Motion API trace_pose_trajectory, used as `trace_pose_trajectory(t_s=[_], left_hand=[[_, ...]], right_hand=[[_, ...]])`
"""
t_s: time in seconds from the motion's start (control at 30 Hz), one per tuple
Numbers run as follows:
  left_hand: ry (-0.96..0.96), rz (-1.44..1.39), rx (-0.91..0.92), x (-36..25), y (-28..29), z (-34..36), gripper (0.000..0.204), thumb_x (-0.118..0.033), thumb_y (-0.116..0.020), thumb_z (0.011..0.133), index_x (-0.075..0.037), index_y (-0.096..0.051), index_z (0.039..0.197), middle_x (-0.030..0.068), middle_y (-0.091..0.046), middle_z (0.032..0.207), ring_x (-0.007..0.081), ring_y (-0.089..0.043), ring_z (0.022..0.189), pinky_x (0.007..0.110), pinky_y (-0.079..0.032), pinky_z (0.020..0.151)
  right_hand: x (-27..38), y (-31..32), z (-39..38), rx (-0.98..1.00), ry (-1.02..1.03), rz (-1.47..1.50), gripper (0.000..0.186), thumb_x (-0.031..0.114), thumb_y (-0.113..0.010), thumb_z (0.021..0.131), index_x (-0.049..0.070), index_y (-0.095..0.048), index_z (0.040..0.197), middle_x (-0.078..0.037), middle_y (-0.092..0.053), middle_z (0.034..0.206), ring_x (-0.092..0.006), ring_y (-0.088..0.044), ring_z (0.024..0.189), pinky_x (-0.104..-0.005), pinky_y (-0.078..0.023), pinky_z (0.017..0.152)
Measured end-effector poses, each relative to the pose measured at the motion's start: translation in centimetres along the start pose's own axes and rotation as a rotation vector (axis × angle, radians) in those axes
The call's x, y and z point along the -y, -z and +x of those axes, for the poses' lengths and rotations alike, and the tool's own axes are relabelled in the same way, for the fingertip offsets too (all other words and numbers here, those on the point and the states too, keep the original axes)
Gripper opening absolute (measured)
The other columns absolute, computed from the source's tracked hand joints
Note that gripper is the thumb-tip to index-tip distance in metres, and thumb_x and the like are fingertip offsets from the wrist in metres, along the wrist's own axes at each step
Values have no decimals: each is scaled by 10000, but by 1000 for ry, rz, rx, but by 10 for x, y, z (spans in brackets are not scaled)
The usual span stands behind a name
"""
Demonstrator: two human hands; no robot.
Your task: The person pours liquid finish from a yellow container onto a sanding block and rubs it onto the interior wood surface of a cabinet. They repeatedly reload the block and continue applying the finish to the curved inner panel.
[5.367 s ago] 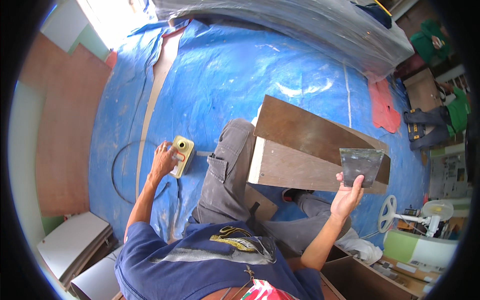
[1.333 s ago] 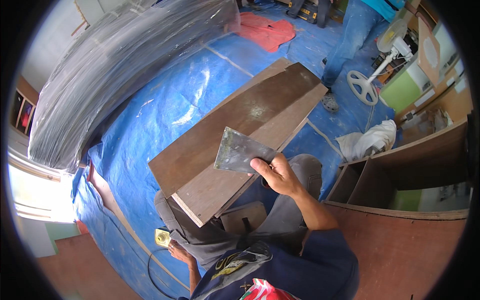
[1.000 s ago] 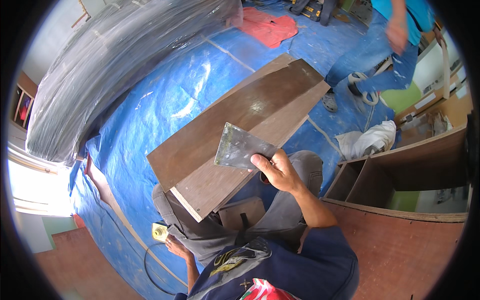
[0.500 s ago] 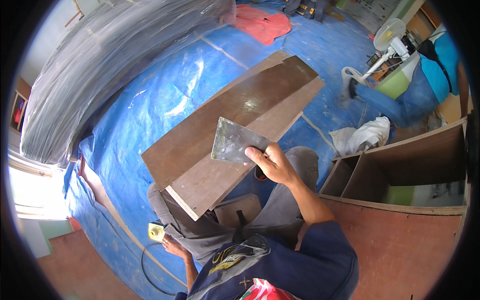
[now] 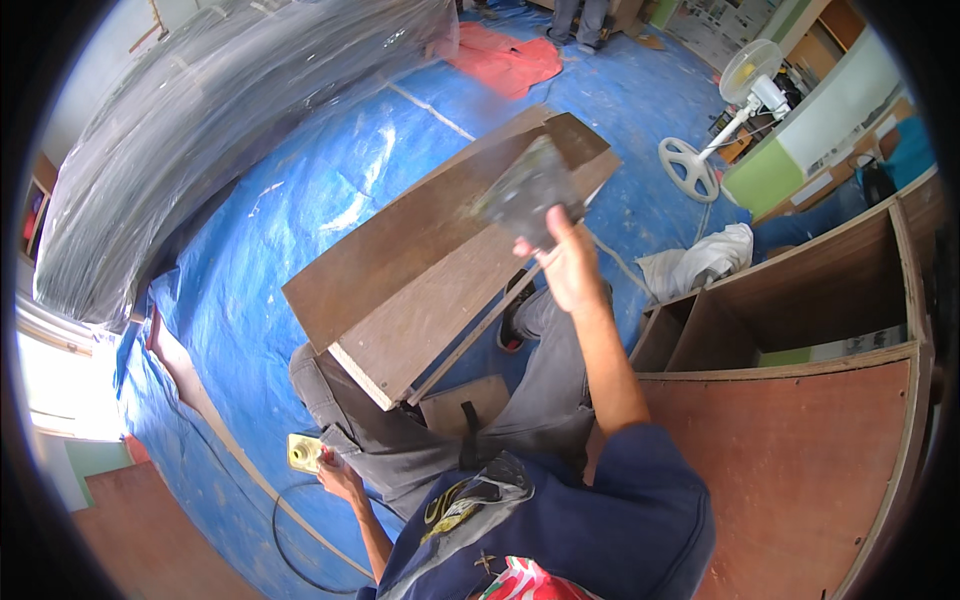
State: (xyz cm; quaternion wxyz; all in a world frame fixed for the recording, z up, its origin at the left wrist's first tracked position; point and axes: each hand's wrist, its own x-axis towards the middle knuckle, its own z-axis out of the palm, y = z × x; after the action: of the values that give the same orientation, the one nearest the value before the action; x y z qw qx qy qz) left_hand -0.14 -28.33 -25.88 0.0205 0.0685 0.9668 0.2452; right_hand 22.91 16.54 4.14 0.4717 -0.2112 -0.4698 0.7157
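Thumb and fingers of the right hand are closed on the near edge of a flat, dark-grey, four-sided plate, its face blurred, which blocks the view of part of a long, dark-brown wooden panel behind it. That panel lies over a paler brown wooden board, left of and below these fingers. A grey-trousered leg stands between the boards and the left hand, whose fingers touch the end of a pale-yellow rectangular can; whether they are closed round it, I cannot tell. Below the left fingers, a black cable loops on a creased blue tarpaulin. Right of the right fingers are a crumpled white bag, an open-fronted brown wooden cabinet and, farther off, a white pedestal fan. Well beyond them lies a red cloth.
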Motion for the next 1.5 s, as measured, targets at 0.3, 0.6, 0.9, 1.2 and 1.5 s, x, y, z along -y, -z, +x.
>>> trace_pose_trajectory(t_s=[0.3,0.6,0.9,1.2,1.5], left_hand=[[252,-157,89,15,-10,11,261,-191,-470,981,-26,-641,1089,174,-697,1014,350,-639,899,476,-494,803],[158,-275,96,49,-9,-22,355,-302,-534,982,-5,-653,1136,160,-699,949,257,-648,888,410,-502,801],[400,-205,441,1,44,-29,380,-334,-568,965,3,-660,1116,150,-700,914,238,-646,857,399,-501,785],[551,-266,700,-23,86,30,409,-366,-602,948,10,-668,1096,141,-701,880,219,-644,827,388,-499,770],[874,-475,418,-83,208,-10,431,-435,-668,920,-10,-703,981,75,-699,841,164,-631,774,325,-496,732]], right_hand=[[-7,46,29,-286,130,259,338,393,-564,1025,69,-628,1096,-45,-655,869,-153,-580,750,-350,-483,722],[-67,96,43,-760,310,-241,529,448,-542,1013,-12,-561,1272,-118,-612,1191,-267,-603,901,-430,-531,832],[-84,93,98,-641,246,-652,528,476,-414,1062,-13,-612,1041,-76,-580,840,-189,-526,776,-354,-454,774],[-38,9,118,-633,126,-767,564,425,-489,1051,-126,-605,1025,-170,-630,870,-221,-612,766,-325,-487,716],[-41,-196,75,-155,-751,-198,464,401,-520,1026,41,-504,1319,-73,-621,1130,-227,-635,956,-408,-505,847]])
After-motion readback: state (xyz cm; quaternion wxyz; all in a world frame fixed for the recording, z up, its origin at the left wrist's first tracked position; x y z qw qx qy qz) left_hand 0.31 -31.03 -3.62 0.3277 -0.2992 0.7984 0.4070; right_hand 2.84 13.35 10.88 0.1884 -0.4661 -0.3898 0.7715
